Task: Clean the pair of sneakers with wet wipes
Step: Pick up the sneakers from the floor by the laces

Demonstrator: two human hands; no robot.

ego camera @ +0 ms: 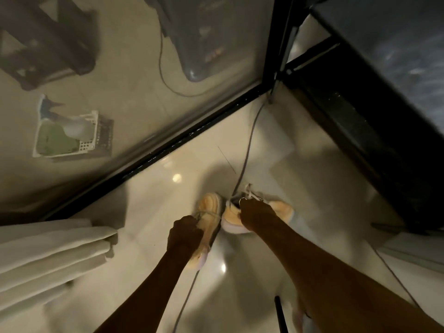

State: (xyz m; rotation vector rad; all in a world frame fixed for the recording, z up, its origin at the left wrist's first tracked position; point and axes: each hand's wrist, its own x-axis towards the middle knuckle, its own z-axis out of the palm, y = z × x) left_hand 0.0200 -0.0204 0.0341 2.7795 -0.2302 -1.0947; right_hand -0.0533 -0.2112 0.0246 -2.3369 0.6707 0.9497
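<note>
Two pale orange sneakers lie on the glossy cream floor, low in the middle of the head view. My left hand [184, 233] grips the left sneaker [209, 207] at its laces and opening, and the shoe's toe points away from me. My right hand [255, 216] grips the right sneaker [230, 216] at its collar by the white laces; that shoe lies sideways with its toe to the right. No wet wipes are in view.
A grey cable [247, 150] runs across the floor between the shoes. A black door frame [168, 145] with glass stands behind; a white basket [72, 135] shows through it. A dark cabinet [360, 116] stands at right and folded pale curtains [48, 251] at left.
</note>
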